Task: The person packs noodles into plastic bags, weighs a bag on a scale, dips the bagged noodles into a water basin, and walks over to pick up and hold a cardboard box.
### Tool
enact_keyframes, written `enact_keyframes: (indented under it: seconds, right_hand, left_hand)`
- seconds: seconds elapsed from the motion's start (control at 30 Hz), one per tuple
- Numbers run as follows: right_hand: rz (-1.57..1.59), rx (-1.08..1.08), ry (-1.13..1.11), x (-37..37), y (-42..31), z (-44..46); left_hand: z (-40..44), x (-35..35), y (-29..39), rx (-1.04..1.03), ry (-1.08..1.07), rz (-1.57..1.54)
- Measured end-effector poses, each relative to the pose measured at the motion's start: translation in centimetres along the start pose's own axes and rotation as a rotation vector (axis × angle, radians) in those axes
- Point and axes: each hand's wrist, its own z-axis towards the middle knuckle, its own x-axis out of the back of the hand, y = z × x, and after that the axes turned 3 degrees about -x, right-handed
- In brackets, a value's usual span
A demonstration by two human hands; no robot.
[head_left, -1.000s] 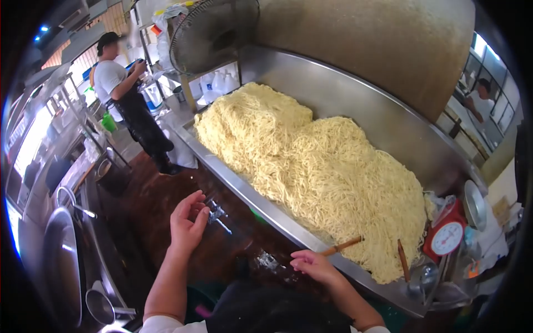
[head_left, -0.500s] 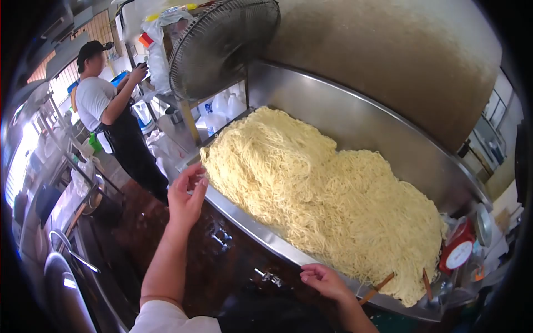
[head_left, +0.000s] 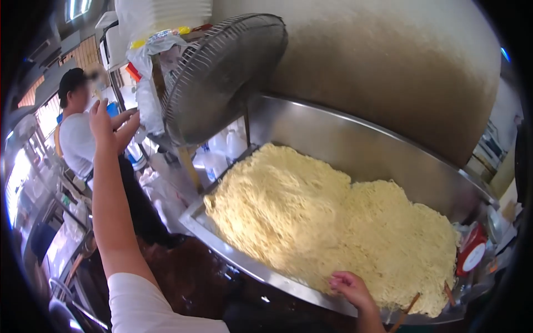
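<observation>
A large mound of pale yellow noodles (head_left: 311,216) fills a long stainless-steel trough (head_left: 261,272). My left hand (head_left: 101,123) is raised at the far left, well away from the noodles, and overlaps the co-worker in view. Its fingers point up and are pinched together; a small pale yellowish bit shows at the tips, too small to name. Low over the trough's front edge, beside the noodles, hovers my right hand (head_left: 352,288), its fingers loosely bent and apart with nothing held. Two wooden sticks (head_left: 408,312) poke out at the mound's right end.
A big black fan (head_left: 227,77) stands behind the trough's left end. A co-worker (head_left: 78,136) in a white shirt and dark cap stands at the left. Plastic jugs (head_left: 222,147) sit under a shelf. A red scale (head_left: 472,250) is at the trough's right end.
My left hand has risen from the trough's left corner up and to the left, its fingers now pinched. My right hand has shifted right, over the rim. The view has tilted upward.
</observation>
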Motion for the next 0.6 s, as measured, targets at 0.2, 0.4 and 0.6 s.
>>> enact_keyframes:
  seconds: [0.2,0.4,0.6]
  right_hand:
    - [0.061,-0.137,0.298,-9.2,-3.8,6.2]
    - [-0.076,0.022,0.155,-16.7,-7.9,9.2]
    - [-0.119,-0.052,0.323,-19.9,-7.8,9.3]
  left_hand:
    - [9.7,-10.4,-7.9,-0.282,-0.269,0.435]
    - [17.6,-18.8,-15.7,-0.689,-0.551,0.423]
    - [19.9,-24.9,-18.1,-0.838,-0.523,0.554]
